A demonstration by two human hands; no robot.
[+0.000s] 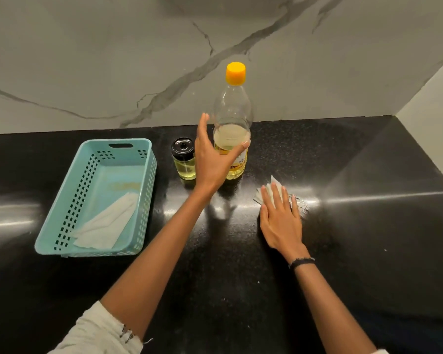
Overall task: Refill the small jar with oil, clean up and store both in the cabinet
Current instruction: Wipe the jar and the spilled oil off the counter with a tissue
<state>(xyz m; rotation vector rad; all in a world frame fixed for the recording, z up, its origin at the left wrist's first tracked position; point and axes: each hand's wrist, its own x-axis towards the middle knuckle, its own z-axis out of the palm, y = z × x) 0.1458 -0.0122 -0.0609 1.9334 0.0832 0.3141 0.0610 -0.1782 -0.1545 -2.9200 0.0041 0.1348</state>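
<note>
A tall clear oil bottle [232,116] with a yellow cap stands upright at the back of the black counter, about a third full. My left hand [214,159] is spread open in front of it, thumb and fingers on either side, not closed round it. A small glass jar [185,163] with a black lid and some oil inside stands just left of that hand. My right hand [280,218] lies flat, fingers straight, pressing a white tissue [266,191] onto the counter to the right of the bottle.
A light blue perforated basket [143,200] sits at the left with a crumpled white tissue [105,226] in it. The black counter [368,238] ends at a marble backsplash behind and a wall at the right.
</note>
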